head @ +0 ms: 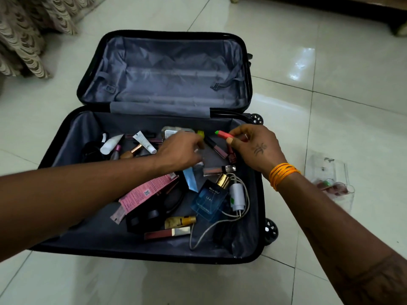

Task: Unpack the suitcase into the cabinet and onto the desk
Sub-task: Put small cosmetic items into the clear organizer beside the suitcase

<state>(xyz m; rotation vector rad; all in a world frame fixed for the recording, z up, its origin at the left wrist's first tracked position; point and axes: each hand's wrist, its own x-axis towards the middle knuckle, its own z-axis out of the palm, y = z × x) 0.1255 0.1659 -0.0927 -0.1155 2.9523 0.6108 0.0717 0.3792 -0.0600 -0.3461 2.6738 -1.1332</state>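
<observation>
- I see the black suitcase (66, 137) lying fully open on the floor (330, 62), a surface of large glossy pale tiles with thin dark grout lines and bright glare patches at the right.
- The far half of the case is bare grey lining with two loose straps; the near half carries all the loose items.
- My right hand (255, 148) hovers over the near half's far right corner, its fingers (230, 140) pinched on a small pink stick with a green tip (223, 134); orange bangles (283, 172) sit on that wrist.
- My left hand (179, 151) reaches in from the left, its fingers curled down among the cosmetics beside a small yellow-green item (200, 134); I cannot tell whether they grip anything.
- Near the hands lie a white tube (110, 144), a second white tube (144, 142) and a dark lip gloss (217, 147).
- Closer to me are a pink carton (149, 191), a blue perfume bottle (209, 200) with a gold cap, a white charger (237, 197) with its cable, and a gold tube (180, 221).
- A clear plastic container (330, 172) stands on the tiles just right of the case, with small items inside.
- A patterned curtain (28, 29) hangs at the far left, and dark furniture (352, 5) edges the far right.
</observation>
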